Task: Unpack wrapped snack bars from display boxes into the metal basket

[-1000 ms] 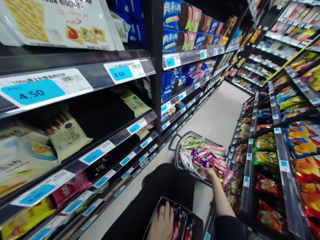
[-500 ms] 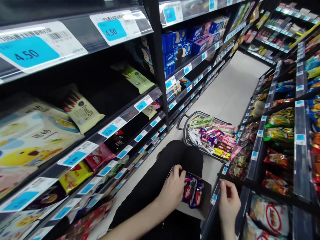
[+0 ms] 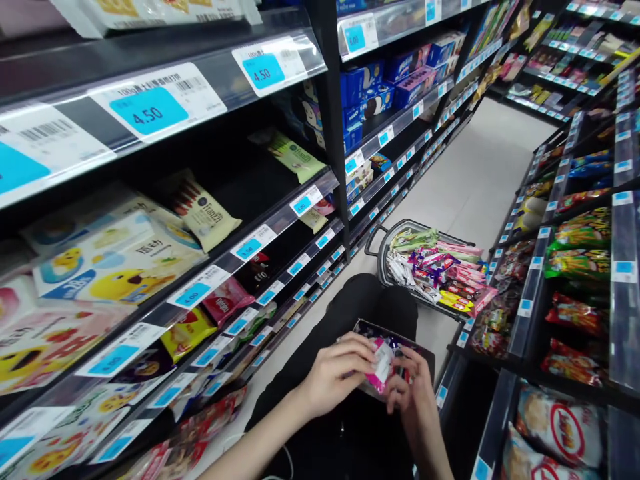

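Observation:
Over my lap, my left hand [image 3: 340, 373] is closed on a small pink and white snack packet [image 3: 383, 360]. The curled fingers of my right hand [image 3: 413, 381] meet the packet's right side, partly hiding its edge. Both hands are above an open cardboard box [image 3: 427, 360] resting on my lap. Dark purple wrapped snacks [image 3: 369, 329] show inside it, though the hands cover much of the contents.
On the floor past my knees stands a dark-rimmed basket [image 3: 382, 263] heaped with colourful snack packets. Shelves with price tags [image 3: 194, 292] line the left side. Packaged snacks [image 3: 560, 420] fill racks close on my right. A pale floor aisle [image 3: 470, 167] runs between them.
My left hand has lifted a pink and white packet above the box. My right hand has come left from beside the rack to the packet. The view has shifted slightly left.

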Motion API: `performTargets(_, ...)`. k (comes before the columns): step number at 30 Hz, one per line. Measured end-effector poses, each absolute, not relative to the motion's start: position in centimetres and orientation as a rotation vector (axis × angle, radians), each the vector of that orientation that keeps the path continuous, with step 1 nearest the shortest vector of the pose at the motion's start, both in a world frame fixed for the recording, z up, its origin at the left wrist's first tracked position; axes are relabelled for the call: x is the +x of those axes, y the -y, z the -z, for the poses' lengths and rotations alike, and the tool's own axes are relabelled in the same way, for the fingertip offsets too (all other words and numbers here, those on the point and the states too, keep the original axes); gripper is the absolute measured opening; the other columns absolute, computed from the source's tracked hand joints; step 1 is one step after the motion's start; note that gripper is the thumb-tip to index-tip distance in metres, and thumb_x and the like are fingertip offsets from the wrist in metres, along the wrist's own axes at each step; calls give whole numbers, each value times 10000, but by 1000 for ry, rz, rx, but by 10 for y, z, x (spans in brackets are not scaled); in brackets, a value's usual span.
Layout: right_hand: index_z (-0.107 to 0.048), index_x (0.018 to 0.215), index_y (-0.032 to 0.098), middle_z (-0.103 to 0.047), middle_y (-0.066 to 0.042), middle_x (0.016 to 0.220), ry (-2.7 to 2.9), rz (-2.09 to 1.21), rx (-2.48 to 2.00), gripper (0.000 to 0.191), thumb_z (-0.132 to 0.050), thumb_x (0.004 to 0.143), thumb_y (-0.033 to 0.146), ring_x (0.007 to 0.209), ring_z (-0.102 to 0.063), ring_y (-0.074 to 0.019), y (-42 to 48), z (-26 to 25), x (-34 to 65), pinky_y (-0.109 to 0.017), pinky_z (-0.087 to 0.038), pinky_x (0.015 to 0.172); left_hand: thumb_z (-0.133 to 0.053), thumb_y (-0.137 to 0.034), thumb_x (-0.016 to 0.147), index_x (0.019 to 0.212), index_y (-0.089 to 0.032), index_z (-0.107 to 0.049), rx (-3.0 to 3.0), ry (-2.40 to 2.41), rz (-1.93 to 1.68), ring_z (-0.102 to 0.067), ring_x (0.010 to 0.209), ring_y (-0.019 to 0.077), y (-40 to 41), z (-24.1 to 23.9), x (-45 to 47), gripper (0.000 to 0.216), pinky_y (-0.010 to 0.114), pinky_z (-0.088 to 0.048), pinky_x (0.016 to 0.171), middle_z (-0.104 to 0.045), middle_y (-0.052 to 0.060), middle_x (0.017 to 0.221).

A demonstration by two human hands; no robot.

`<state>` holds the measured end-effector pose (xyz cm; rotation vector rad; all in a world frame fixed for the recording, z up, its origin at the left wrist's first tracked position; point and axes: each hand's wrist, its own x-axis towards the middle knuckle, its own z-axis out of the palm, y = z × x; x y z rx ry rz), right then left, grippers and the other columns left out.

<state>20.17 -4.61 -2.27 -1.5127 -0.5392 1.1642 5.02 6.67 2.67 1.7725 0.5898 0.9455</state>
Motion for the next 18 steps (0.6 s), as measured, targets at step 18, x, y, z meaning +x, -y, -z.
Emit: performTargets(18,-671,1087,254,-709,-75,1044,873,-1138,-1441,378,-783,727,281,870,-702,-228,53,-36,218,-295,-586,727,-693,-247,798,1193,-310,-622,1940,-764,-126,-510,1205,253,-56,-99,37,407,397,-411,1018,-585,16,1299)
